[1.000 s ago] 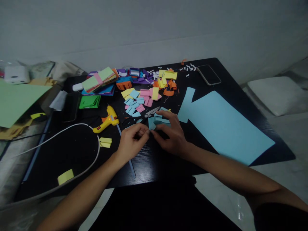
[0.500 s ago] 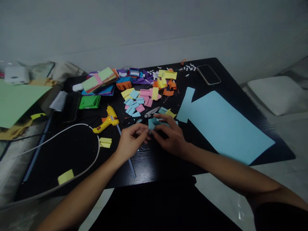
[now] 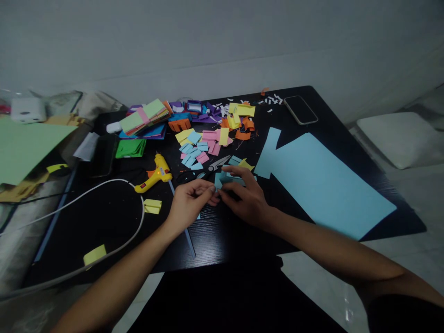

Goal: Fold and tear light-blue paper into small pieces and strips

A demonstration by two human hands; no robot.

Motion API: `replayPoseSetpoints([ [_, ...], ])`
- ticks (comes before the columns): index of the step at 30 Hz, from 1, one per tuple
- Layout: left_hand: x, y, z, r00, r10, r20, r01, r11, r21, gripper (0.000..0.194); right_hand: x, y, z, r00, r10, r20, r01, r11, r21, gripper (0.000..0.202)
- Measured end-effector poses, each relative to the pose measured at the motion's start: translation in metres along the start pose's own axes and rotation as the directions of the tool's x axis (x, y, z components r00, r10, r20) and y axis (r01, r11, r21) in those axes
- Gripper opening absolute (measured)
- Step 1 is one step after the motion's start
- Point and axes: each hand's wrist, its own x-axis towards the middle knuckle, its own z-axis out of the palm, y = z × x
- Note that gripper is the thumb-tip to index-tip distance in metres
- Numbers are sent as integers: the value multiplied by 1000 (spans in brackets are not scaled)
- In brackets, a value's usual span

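Observation:
Both my hands meet over a small light blue piece of paper (image 3: pixel 219 179) near the front middle of the black table. My left hand (image 3: pixel 192 199) pinches the paper's near edge between thumb and forefinger. Opposite it, my right hand (image 3: pixel 244 196) has thumb and forefinger closed on the same piece, its other fingers curled above. Part of the paper is hidden behind the fingers. Just beyond lie scissors (image 3: pixel 219 163), their dark handles to the left. A yellow glue gun (image 3: pixel 157 175) rests left of my left hand, a glue stick (image 3: pixel 189 243) lying below it.
A large light blue sheet (image 3: pixel 329 185) and a strip (image 3: pixel 268 152) lie to the right. Small blue and pink paper pieces (image 3: pixel 190 155) are scattered beyond my hands. Stacked coloured paper (image 3: pixel 145 120) stands back left, a phone (image 3: pixel 300 110) back right. A white cable (image 3: pixel 140 222) loops at left.
My hands stay almost in place on the blue paper, with only slight finger movement. The whole view has shifted very slightly.

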Motion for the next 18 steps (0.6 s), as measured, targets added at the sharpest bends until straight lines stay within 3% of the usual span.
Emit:
replayPoseSetpoints([
  [7,3,1,2,998,-62,-3,61,995,-73,26,2,2,0,989,-145,-39,140,984,-112,10],
  [18,6,1,1,1000,30,-2,-30,987,-158,32,2,4,-2,992,-121,19,120,992,24,26],
])
